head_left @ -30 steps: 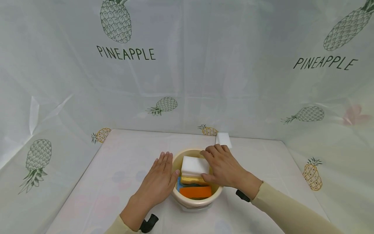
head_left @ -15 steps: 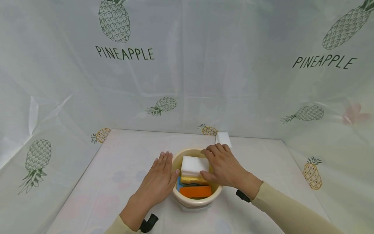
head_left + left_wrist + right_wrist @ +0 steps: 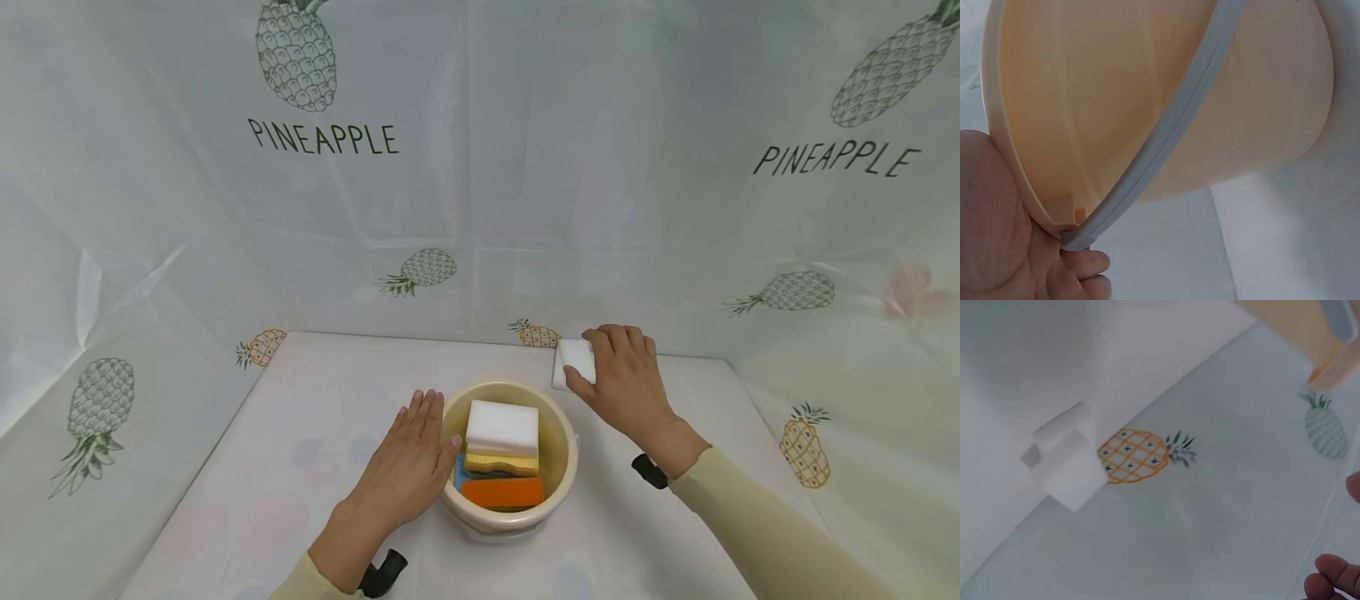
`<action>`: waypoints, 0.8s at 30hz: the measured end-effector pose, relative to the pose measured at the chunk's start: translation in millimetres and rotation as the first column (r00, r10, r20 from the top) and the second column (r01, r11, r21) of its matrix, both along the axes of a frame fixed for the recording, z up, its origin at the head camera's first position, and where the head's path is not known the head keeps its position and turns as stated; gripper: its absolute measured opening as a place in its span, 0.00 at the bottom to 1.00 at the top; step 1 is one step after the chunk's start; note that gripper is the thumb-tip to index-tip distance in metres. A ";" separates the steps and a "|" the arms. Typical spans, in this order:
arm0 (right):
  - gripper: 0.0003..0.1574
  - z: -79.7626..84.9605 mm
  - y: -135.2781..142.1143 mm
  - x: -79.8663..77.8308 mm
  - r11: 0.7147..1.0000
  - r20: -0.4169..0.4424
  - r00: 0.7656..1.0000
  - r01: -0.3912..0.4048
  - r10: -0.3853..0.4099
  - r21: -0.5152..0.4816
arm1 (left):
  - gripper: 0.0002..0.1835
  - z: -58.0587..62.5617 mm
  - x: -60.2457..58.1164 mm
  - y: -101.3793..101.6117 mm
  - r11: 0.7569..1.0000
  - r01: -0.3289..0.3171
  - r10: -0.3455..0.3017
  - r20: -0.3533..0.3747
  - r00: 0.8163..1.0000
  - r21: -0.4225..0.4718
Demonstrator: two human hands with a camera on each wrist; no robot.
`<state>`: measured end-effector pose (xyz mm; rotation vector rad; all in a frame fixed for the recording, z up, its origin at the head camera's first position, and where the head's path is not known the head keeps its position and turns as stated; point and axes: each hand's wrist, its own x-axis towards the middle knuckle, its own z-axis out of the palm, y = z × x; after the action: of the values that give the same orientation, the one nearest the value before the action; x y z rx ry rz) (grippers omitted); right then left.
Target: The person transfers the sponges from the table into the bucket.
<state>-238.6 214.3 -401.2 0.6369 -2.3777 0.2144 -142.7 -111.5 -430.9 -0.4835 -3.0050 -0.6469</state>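
A cream bucket [image 3: 558,487] with a grey handle [image 3: 1166,134] stands in front of me in the head view. Inside lie a white sponge block [image 3: 502,425] on top, a yellow sponge [image 3: 498,463] under it, an orange sponge [image 3: 502,492] toward me and a bit of blue [image 3: 459,472]. My left hand [image 3: 405,467] rests against the bucket's left rim, fingers straight. Beyond the bucket, my right hand [image 3: 626,379] hovers with thumb and fingers spread above white blocks [image 3: 572,358] at the table's back edge. In the right wrist view the fingertips [image 3: 1335,569] are apart from those white blocks [image 3: 1069,465].
A pale cloth covers the table [image 3: 337,400]. Behind it hangs a pineapple-print curtain [image 3: 480,208], which meets the table's back edge close to the white blocks. The bucket's rim rises between my two hands.
My right hand has left the bucket's right rim and moved away from me and rightward to the white blocks. My left hand and the bucket have stayed put.
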 end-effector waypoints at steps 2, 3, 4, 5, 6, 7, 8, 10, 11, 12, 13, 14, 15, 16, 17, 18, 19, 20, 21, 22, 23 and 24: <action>0.37 -4.5 5.0 -4.1 0.999 -0.003 0.999 0.044 -0.044 -0.020 | 0.39 -0.3 0.2 0.2 1.000 0.001 -0.001 -0.004 1.000 0.002; 0.37 -7.3 6.8 -5.9 0.998 -0.005 0.998 0.062 -0.062 -0.028 | 0.39 -0.5 0.2 0.2 1.000 0.002 -0.002 -0.007 1.000 0.002; 0.37 -10.5 8.3 -7.8 0.996 -0.009 0.997 0.078 -0.078 -0.031 | 0.39 -0.7 0.0 0.3 1.000 0.001 -0.001 -0.009 1.000 -0.002; 0.37 -14.1 9.5 -9.8 0.995 -0.014 0.996 0.092 -0.092 -0.034 | 0.39 -0.8 -0.2 0.4 1.000 0.001 -0.001 -0.010 1.000 -0.003; 0.37 -17.9 10.6 -11.8 0.994 -0.018 0.994 0.104 -0.105 -0.039 | 0.39 -0.7 -0.2 0.5 1.000 0.001 -0.001 -0.009 1.000 -0.003; 0.37 -21.6 11.3 -13.6 0.992 -0.021 0.993 0.118 -0.119 -0.040 | 0.39 -0.6 -0.1 0.6 1.000 0.000 0.000 -0.008 1.000 -0.003; 0.37 -25.2 11.9 -15.5 0.990 -0.020 0.991 0.131 -0.132 -0.043 | 0.39 -0.5 -0.1 0.6 1.000 0.000 0.000 -0.006 1.000 -0.003; 0.38 -32.5 12.6 -19.3 0.987 -0.014 0.987 0.157 -0.158 -0.041 | 0.39 0.3 0.1 0.6 1.000 0.000 0.000 -0.003 1.000 0.000; 0.39 -36.4 12.8 -21.4 0.985 -0.003 0.985 0.170 -0.170 -0.042 | 0.39 0.7 0.3 0.6 1.000 0.001 -0.001 -0.001 1.000 0.003; 0.39 -40.1 12.6 -23.2 0.982 0.011 0.983 0.185 -0.184 -0.038 | 0.39 1.1 0.5 0.5 1.000 0.001 -0.001 0.000 1.000 0.005; 0.40 -43.9 12.4 -25.0 0.979 0.026 0.980 0.199 -0.199 -0.033 | 0.39 1.2 0.6 0.4 1.000 0.001 -0.001 -0.001 1.000 0.006; 0.41 -48.1 12.3 -27.0 0.977 0.040 0.977 0.213 -0.212 -0.028 | 0.39 1.4 0.6 0.3 1.000 0.000 0.000 -0.002 1.000 0.007; 0.41 -52.4 12.1 -28.9 0.974 0.054 0.973 0.226 -0.225 -0.022 | 0.39 1.5 0.6 0.2 1.000 0.000 0.000 -0.001 1.000 0.008; 0.42 -57.0 11.7 -31.0 0.970 0.068 0.969 0.241 -0.239 -0.017 | 0.39 1.3 0.6 0.0 1.000 -0.001 0.001 -0.001 1.000 0.009; 0.43 -62.0 11.6 -33.1 0.967 0.078 0.965 0.253 -0.251 -0.015 | 0.39 1.3 0.7 -0.2 1.000 -0.003 0.003 -0.002 1.000 0.009; 0.43 -66.8 11.6 -34.9 0.965 0.086 0.961 0.263 -0.262 -0.011 | 0.39 0.9 0.7 -0.4 1.000 -0.003 0.003 -0.003 1.000 0.009; 0.43 -71.8 11.7 -36.5 0.962 0.094 0.958 0.272 -0.270 -0.008 | 0.39 0.6 0.9 -0.6 1.000 -0.003 0.003 -0.003 1.000 0.012; 0.44 -76.7 11.7 -38.1 0.960 0.102 0.955 0.280 -0.278 -0.007 | 0.39 0.3 0.9 -0.7 1.000 -0.003 0.003 -0.002 1.000 0.012; 0.44 -81.2 11.7 -39.4 0.958 0.112 0.952 0.287 -0.285 -0.004 | 0.39 0.1 1.0 -0.8 1.000 -0.003 0.003 -0.002 1.000 0.013; 0.44 -85.6 11.8 -40.7 0.956 0.124 0.948 0.295 -0.292 -0.001 | 0.39 -0.2 1.0 -0.9 1.000 -0.004 0.004 -0.003 1.000 0.013; 0.44 -89.5 11.9 -41.7 0.954 0.139 0.945 0.300 -0.297 0.000 | 0.39 -0.5 1.0 -0.8 1.000 -0.005 0.005 -0.003 1.000 0.012; 0.44 -92.9 12.0 -42.5 0.951 0.158 0.939 0.309 -0.305 0.003 | 0.39 -0.7 0.9 -0.8 1.000 -0.005 0.005 -0.001 1.000 0.012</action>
<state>-281.1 226.3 -494.0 0.2371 -2.5827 0.1576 -141.9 -112.4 -431.6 -0.4751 -2.9986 -0.6644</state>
